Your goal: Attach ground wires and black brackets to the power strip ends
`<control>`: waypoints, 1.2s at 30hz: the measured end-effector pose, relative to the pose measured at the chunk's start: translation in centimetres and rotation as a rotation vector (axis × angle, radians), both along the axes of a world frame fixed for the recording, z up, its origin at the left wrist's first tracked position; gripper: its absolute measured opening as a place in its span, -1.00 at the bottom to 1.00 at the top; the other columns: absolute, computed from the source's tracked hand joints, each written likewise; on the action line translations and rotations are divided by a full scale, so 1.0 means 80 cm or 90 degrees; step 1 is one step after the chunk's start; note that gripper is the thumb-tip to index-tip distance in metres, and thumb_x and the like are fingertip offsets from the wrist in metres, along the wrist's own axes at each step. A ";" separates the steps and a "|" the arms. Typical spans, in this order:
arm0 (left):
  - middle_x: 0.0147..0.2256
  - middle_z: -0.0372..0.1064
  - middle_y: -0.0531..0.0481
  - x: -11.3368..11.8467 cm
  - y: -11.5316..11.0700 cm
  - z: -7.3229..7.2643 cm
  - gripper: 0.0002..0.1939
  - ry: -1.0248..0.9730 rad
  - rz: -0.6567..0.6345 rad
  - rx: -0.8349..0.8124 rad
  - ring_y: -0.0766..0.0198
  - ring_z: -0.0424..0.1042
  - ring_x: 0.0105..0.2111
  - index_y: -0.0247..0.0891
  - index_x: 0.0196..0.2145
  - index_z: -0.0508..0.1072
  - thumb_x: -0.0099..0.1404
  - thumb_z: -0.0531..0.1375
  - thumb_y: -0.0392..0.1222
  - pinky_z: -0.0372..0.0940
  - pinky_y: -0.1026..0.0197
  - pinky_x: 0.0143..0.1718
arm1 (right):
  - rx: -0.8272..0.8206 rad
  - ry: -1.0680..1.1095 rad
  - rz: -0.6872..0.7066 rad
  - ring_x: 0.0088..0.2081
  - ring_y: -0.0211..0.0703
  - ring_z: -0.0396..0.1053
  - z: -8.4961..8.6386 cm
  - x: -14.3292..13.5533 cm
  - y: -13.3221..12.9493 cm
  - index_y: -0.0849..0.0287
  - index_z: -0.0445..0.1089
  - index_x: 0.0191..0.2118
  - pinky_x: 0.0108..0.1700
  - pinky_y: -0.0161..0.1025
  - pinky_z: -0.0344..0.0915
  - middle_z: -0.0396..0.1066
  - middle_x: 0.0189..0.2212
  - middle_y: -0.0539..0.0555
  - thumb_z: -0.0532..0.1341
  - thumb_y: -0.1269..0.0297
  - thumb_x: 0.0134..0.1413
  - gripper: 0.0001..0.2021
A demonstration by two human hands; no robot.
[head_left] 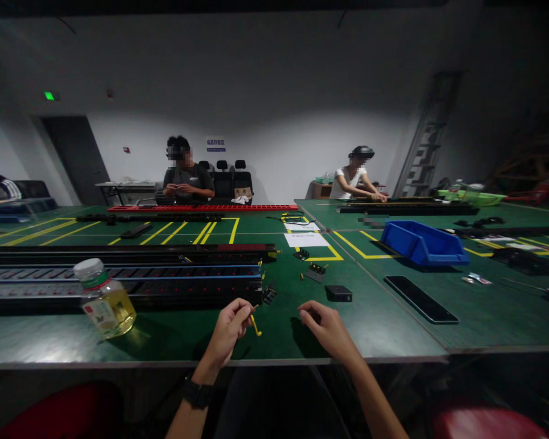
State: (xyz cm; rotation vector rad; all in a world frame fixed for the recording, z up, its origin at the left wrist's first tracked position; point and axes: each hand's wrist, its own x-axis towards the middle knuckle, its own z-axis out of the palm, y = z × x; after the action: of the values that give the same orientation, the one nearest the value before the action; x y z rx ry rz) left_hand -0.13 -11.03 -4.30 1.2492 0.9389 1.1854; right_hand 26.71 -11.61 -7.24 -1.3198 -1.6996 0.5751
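Note:
My left hand (231, 326) pinches a small bent yellow strip (256, 327) near the table's front edge. A thin brownish tip sticks out by the fingertips; its kind is too small to tell. To the right, my right hand (327, 326) hovers over the green tabletop, loosely curled, with a gap between thumb and fingers and nothing visible in it. Just beyond the left hand lies a small black part (269, 295) at the end of long black rails (210, 291) with blue strips. A black box (338, 293) lies beyond the right hand.
A bottle of yellow liquid (105, 299) stands at left. On the right lie a smartphone (421, 299) and a blue bin (423, 244). Small black pieces (315, 271) and paper sheets (306, 239) lie mid-table. Two people (187, 180) work across the table, near a red rail (201, 208).

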 end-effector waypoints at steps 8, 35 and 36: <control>-0.43 0.41 0.07 -0.001 -0.003 0.003 -0.54 0.024 -0.022 0.023 0.48 0.02 -0.59 -0.27 -0.27 0.42 0.21 0.38 0.19 -0.14 0.35 -0.56 | -0.001 -0.008 0.007 -0.36 -0.05 0.45 0.002 0.000 -0.002 0.14 0.55 -0.22 -0.28 -0.18 0.26 0.54 -0.39 0.07 0.14 0.02 0.33 -0.66; -0.24 0.59 -0.13 -0.003 -0.007 0.007 -0.54 0.115 -0.077 0.080 0.21 0.45 -0.31 -0.26 -0.21 0.52 0.23 0.41 0.21 0.29 0.23 -0.32 | 0.007 -0.028 0.002 -0.31 -0.02 0.51 0.003 -0.001 -0.002 0.14 0.55 -0.20 -0.27 -0.20 0.28 0.60 -0.35 0.10 0.14 0.05 0.33 -0.68; -0.24 0.59 -0.13 -0.002 -0.007 0.007 -0.53 0.115 -0.080 0.076 0.24 0.41 -0.36 -0.26 -0.20 0.51 0.24 0.40 0.22 0.25 0.24 -0.37 | 0.008 -0.028 0.002 -0.32 -0.03 0.50 0.003 -0.001 -0.002 0.14 0.55 -0.21 -0.27 -0.20 0.27 0.59 -0.36 0.10 0.14 0.05 0.33 -0.68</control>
State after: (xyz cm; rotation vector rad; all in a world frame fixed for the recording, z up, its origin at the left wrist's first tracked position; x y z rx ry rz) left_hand -0.32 -11.58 -3.75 1.5087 0.9178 1.0550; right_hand 26.59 -11.80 -7.03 -1.3306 -1.7389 0.5399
